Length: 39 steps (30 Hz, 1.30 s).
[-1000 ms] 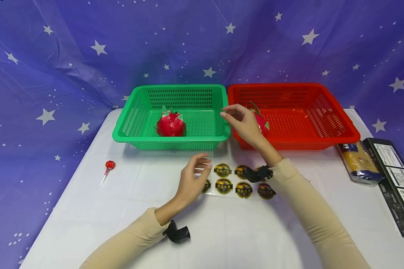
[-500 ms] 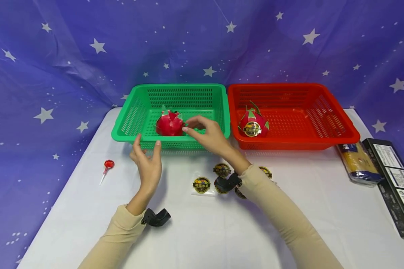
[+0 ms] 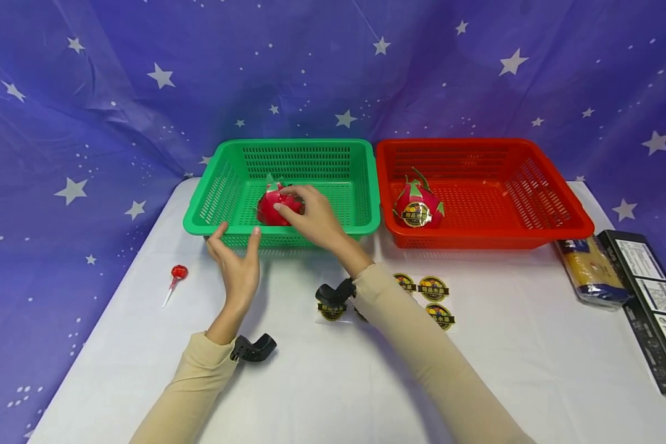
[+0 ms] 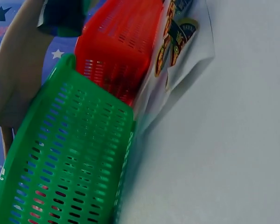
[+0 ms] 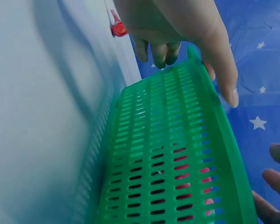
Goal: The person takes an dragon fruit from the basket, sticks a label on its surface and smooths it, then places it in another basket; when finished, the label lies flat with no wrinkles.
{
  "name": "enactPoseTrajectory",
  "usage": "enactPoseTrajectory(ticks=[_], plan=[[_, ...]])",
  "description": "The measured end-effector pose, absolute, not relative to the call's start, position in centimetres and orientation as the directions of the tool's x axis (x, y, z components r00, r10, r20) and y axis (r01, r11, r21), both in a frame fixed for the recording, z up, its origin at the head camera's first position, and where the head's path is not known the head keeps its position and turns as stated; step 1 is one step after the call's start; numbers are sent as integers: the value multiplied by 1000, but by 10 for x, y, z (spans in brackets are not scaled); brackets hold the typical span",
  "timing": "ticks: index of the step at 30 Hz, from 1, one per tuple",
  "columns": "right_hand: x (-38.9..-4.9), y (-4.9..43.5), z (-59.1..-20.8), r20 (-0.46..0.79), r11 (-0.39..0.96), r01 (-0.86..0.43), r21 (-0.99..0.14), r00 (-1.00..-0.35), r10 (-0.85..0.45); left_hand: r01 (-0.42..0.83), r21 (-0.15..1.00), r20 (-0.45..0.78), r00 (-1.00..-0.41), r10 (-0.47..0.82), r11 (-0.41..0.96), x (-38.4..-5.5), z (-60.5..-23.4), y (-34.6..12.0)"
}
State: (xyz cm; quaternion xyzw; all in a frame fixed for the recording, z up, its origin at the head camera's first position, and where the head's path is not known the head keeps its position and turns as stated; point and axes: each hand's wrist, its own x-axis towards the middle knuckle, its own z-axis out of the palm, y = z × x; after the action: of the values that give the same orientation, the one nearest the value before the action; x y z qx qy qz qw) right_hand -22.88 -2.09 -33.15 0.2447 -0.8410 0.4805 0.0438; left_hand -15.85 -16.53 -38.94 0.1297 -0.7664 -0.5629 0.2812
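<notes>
My left hand (image 3: 237, 271) is at the front rim of the green basket (image 3: 300, 142), its thumb and fingers spread apart. Inside that basket lies a red dragon fruit (image 3: 269, 209). Reaching in over the front rim, my right hand (image 3: 319, 223) overlaps the fruit's upper right side, thumb and forefinger held apart. In the right wrist view its fingers (image 5: 277, 182) show loosely bent above the rim. A second dragon fruit (image 3: 407, 195), with a round black-and-gold sticker (image 3: 415, 214) on its front, sits in the red basket (image 3: 477, 233).
A sheet of round stickers (image 3: 433, 288) lies before the baskets, partly under my right forearm. A red lollipop (image 3: 179, 272) lies on the left of the white table (image 3: 116, 370). A yellow package (image 3: 594, 268) and a black box (image 3: 646, 302) are at the right.
My right hand has moved left from the red basket to the dragon fruit in the green one, uncovering the stickered fruit. My left hand has moved left and forward to the green basket's rim.
</notes>
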Motion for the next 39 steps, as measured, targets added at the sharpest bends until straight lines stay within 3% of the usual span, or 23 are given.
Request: enactPoseTrajectory(ticks=[15, 20, 25, 30, 39], plan=[[-254, -54, -330, 258, 678, -425, -600, -905, -339, 86, 944, 247, -825, -509, 319, -158, -391, -168], [-262, -57, -331, 167, 726, -375, -577, -924, -344, 86, 943, 250, -822, -511, 323, -157, -391, -167], [-268, -55, -332, -23, 753, -234, -615, -949, -314, 97, 938, 264, -820, -507, 332, -159, -391, -167], [-272, -52, -333, -212, 719, -83, -690, -927, -310, 97, 935, 268, -822, -502, 340, -159, -391, -165], [-274, -48, -335, -257, 640, -37, -768, -897, -360, 101, 933, 272, -825, -495, 346, -158, -391, -165]])
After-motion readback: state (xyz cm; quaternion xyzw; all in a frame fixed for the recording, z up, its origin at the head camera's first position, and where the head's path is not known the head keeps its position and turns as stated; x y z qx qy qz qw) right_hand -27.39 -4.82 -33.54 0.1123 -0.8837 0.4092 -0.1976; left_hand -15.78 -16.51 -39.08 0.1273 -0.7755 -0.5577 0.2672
